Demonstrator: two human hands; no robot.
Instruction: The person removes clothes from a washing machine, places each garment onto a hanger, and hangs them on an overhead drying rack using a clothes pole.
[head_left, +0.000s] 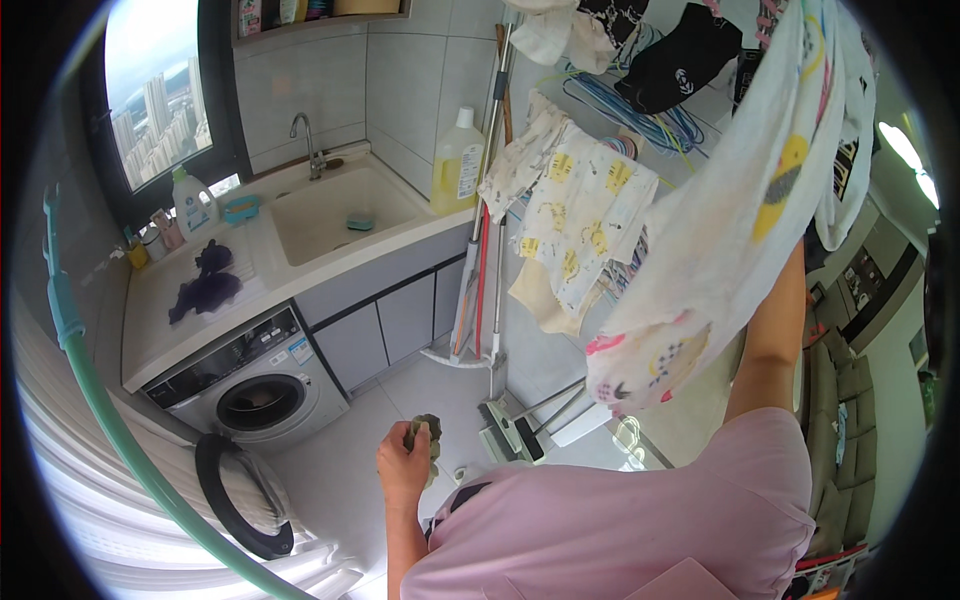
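My left hand (403, 461) is closed around a crumpled olive-green cloth (427, 440), held low in front of my pink shirt. It looks like a small garment, but its kind is unclear. My right arm (768, 345) reaches up on the right. Its hand is hidden behind a long white cloth (700, 270) with coloured prints, which hangs close to me. Beyond it hang a white garment with yellow prints (580, 215), a black garment (685, 60) and several blue hangers (625, 105).
On the left, a counter holds a sink (340, 215), a dark wet cloth (208, 285) and bottles, above a washing machine (255, 390). A round door (215, 490) stands ajar below. A green forked pole (130, 450) curves along the left. A broom (510, 430) and dustpan are on the floor.
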